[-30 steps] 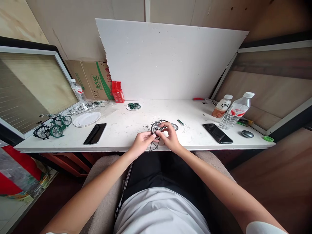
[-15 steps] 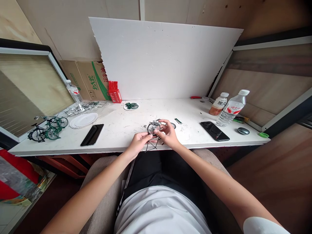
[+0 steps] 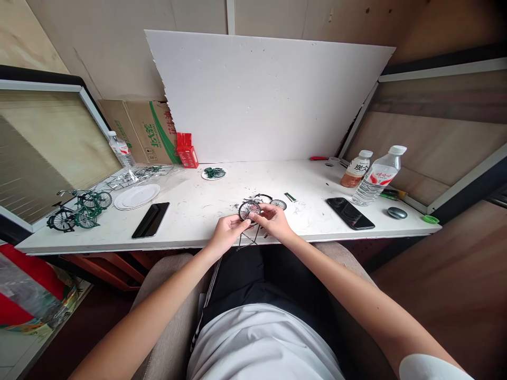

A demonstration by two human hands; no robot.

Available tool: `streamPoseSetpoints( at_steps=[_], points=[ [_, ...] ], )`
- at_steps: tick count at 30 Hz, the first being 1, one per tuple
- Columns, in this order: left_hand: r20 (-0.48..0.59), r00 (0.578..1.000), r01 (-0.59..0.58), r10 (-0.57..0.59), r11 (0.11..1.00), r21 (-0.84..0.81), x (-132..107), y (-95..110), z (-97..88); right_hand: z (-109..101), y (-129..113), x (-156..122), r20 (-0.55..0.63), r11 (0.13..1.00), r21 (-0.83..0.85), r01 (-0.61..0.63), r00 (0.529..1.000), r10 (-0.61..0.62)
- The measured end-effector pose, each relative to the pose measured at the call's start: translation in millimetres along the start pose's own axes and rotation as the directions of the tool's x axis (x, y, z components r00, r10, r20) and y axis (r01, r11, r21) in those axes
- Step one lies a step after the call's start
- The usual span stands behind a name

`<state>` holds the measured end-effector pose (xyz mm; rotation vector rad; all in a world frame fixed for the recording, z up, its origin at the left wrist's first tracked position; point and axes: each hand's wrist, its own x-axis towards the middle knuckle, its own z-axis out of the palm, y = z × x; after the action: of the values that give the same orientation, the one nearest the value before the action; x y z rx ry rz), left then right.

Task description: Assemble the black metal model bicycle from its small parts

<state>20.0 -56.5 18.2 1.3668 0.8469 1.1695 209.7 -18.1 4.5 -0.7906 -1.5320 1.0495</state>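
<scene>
Model bicycle frame point(image 3: 250, 227), black wire with one spoked wheel point(image 3: 249, 209) attached, is held at the near edge of the white table point(image 3: 222, 198), about midway along that edge; its lower part hangs past the edge over the person's lap. Left hand point(image 3: 226, 233) is closed in a pinch on the frame just below the wheel. Right hand point(image 3: 274, 221) is closed on the frame from the other side, fingertips meeting the left hand's beside the wheel.

Loose parts: one more spoked wheel point(image 3: 279, 203) lies on the table just beyond the right hand, with a small green part point(image 3: 291, 197) near it.

Open room: the table is bare between the hands and the left phone point(image 3: 150, 219), and from the wheels back to the white board point(image 3: 269, 95) standing along the far edge.

Counts:
- Phones: two, the second phone point(image 3: 350, 212) toward the right edge.
- Bottles at the right far corner: two, a clear bottle point(image 3: 376, 177) and a brown-drink bottle point(image 3: 356, 169), touching or nearly so.
- Finished green bicycles point(image 3: 79, 208) at the left edge: two or three; the exact number cannot be told.
- White plates point(image 3: 137, 195): one stack, left of centre.
- Computer mouse point(image 3: 396, 212): one, near the right edge.
</scene>
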Motion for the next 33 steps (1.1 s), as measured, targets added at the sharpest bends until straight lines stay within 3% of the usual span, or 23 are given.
streamPoseSetpoints(
  at_steps=[5,10,20,22,25,28,30,33],
  points=[
    [-0.039,0.99,-0.138,0.139,0.99,0.015,-1.4,0.4,0.9,-1.2,3.1,2.1,-0.008,0.999,0.006,0.033,0.999,-0.033],
    [-0.041,0.979,-0.192,0.2,0.971,0.143,-4.8,3.8,-0.6,-4.4,-0.1,4.1,0.014,0.995,-0.047,0.088,0.996,-0.087],
    [0.012,0.931,-0.335,0.365,0.839,0.428,-11.0,22.6,-2.6,-6.2,-18.3,2.9,0.027,0.991,0.011,0.13,0.991,-0.13],
    [0.007,0.94,-0.316,0.342,0.862,0.396,-8.7,20.9,-3.9,-7.0,-20.0,2.9,0.036,0.993,-0.011,0.121,0.992,-0.12],
    [-0.031,0.975,-0.212,0.22,0.962,0.173,-0.6,15.3,-9.0,-10.9,-20.6,5.0,0.002,0.992,-0.068,0.107,0.994,-0.107],
    [-0.12,0.988,-0.099,0.101,0.995,0.02,9.5,11.1,-20.2,-18.8,-19.1,8.7,-0.057,0.979,-0.181,0.094,0.993,-0.106],
    [-0.187,0.982,-0.046,0.029,0.995,-0.088,15.2,10.0,-30.7,-25.2,-17.0,10.6,-0.068,0.94,-0.323,0.113,0.987,-0.142],
    [-0.214,0.974,0.023,-0.076,0.971,-0.24,20.9,8.0,-48.3,-33.1,-11.6,11.1,0.028,0.821,-0.531,0.21,0.973,-0.231]
  ],
)
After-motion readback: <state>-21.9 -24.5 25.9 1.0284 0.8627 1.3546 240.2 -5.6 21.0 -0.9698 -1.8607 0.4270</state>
